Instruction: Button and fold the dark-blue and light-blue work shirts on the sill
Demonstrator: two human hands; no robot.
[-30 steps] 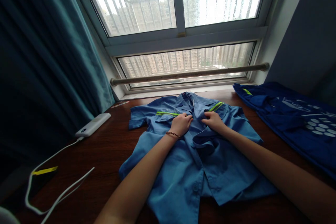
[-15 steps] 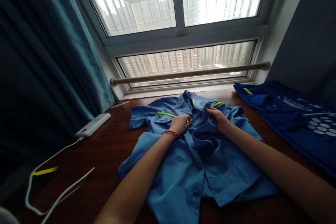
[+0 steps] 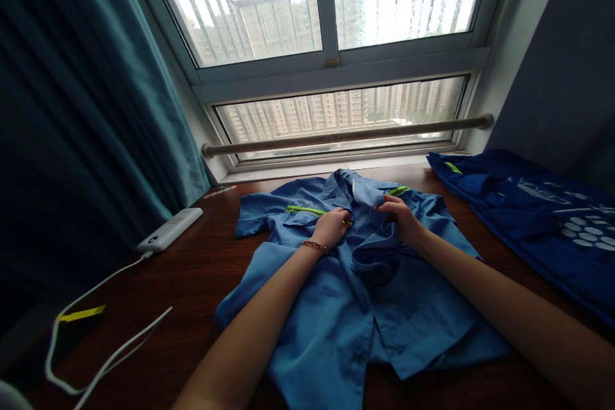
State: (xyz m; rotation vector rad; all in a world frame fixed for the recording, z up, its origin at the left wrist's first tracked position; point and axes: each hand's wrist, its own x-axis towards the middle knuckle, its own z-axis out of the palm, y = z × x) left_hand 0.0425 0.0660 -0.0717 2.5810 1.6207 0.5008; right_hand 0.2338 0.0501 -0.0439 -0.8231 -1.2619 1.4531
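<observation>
A blue short-sleeved shirt [image 3: 317, 307] with yellow-green stripes lies front up on the dark wooden surface, its collar toward the window. My left hand [image 3: 333, 227] is closed on the front edge of the shirt below the collar, and a bit of yellow-green shows at its fingers. Opposite it, my right hand [image 3: 400, 216] pinches the other front panel close to the collar. Cloth between the hands is bunched into a fold. Lower down, the two front edges lie apart, with a button visible near the hem.
To the right lies a darker blue garment [image 3: 523, 205] with white print. On the left are a white power bank [image 3: 170, 229], its white cable [image 3: 91, 282] and a yellow strip [image 3: 82, 314]. A metal rail [image 3: 346, 136] crosses the window; a teal curtain [image 3: 144, 109] hangs at left.
My right hand has shifted slightly up the panel toward the collar, and the fold beneath it has dropped a little. My left hand stays almost in place.
</observation>
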